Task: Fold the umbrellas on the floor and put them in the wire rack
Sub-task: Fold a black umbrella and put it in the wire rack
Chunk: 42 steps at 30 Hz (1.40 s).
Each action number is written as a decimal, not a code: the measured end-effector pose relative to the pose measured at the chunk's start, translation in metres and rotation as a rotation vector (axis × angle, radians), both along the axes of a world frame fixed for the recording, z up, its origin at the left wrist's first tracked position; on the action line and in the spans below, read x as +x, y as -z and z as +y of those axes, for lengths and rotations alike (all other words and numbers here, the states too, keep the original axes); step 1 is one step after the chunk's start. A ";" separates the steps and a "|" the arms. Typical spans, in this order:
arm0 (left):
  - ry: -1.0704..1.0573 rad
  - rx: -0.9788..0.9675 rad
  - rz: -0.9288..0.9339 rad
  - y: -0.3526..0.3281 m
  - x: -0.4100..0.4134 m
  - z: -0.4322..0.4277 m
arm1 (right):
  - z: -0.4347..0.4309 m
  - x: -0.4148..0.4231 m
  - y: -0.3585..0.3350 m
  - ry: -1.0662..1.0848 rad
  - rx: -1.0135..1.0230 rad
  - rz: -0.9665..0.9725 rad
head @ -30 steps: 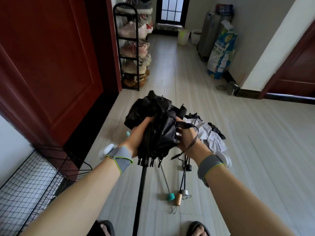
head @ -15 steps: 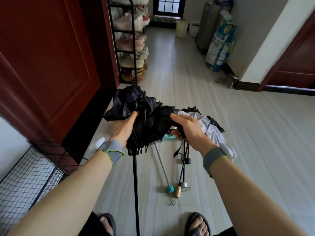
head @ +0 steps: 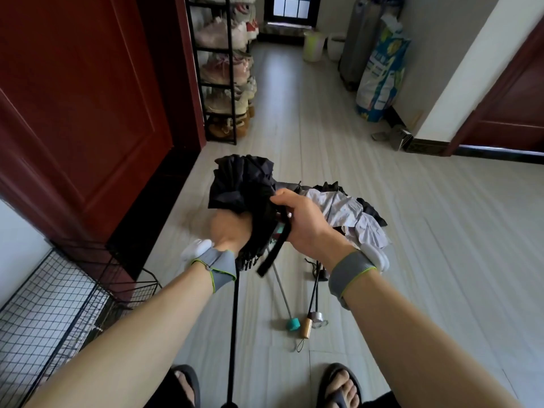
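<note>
I hold a black umbrella (head: 243,184) in front of me, its canopy bunched and its long black shaft running down toward my feet. My left hand (head: 231,229) grips the gathered canopy from below. My right hand (head: 304,223) pinches the black closure strap (head: 272,254), whose loose end hangs down. Behind my right hand a white-and-black umbrella (head: 350,214) lies collapsed on the floor. Its shafts and those of others end in a teal handle (head: 293,324) and a wooden handle (head: 306,328). The black wire rack (head: 56,301) stands at the lower left by the wall.
A dark red door (head: 82,107) fills the left side. A black shoe rack (head: 226,69) with several shoes stands past it. A printed sack (head: 379,75) and buckets sit along the far right wall. My sandalled feet (head: 338,387) are at the bottom edge.
The black canopy has been gathered tighter and turned upright. My right hand has taken hold of the closure strap and pulled it across the bundle. My left hand has shifted under the canopy.
</note>
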<state>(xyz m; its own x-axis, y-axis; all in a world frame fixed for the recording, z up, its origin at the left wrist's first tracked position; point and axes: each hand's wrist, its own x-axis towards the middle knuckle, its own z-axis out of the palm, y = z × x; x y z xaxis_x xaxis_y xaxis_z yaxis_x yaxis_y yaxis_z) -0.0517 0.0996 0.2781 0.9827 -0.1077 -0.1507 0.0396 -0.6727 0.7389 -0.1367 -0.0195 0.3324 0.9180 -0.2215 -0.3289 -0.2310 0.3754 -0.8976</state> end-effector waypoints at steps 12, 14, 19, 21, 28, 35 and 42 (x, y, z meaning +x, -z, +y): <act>0.276 -0.798 0.575 -0.046 -0.023 0.007 | -0.010 -0.002 0.015 0.186 -0.082 -0.016; 0.327 -0.777 0.589 -0.050 -0.022 0.011 | -0.007 -0.003 0.017 0.218 -0.120 -0.007; 0.429 -0.942 0.731 -0.047 0.002 0.032 | -0.016 0.001 0.021 0.384 -0.129 0.016; 0.402 -0.937 0.685 -0.045 0.005 0.034 | -0.020 0.003 0.023 0.401 -0.079 0.016; 0.446 -0.735 0.746 -0.029 -0.007 0.029 | -0.015 0.003 0.014 0.122 0.132 -0.069; 0.114 -0.528 0.450 -0.022 -0.015 0.004 | -0.032 0.000 -0.001 0.109 -0.044 -0.127; 0.043 -0.109 0.177 -0.012 -0.052 -0.021 | -0.019 0.006 0.013 0.221 -0.638 0.067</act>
<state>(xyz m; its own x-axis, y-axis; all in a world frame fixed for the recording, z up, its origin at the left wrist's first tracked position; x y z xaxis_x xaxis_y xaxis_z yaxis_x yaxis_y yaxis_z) -0.1036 0.0783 0.2904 0.9360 -0.1746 -0.3056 0.1478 -0.5928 0.7917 -0.1310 -0.0382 0.3198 0.8112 -0.5709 -0.1266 -0.2729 -0.1782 -0.9454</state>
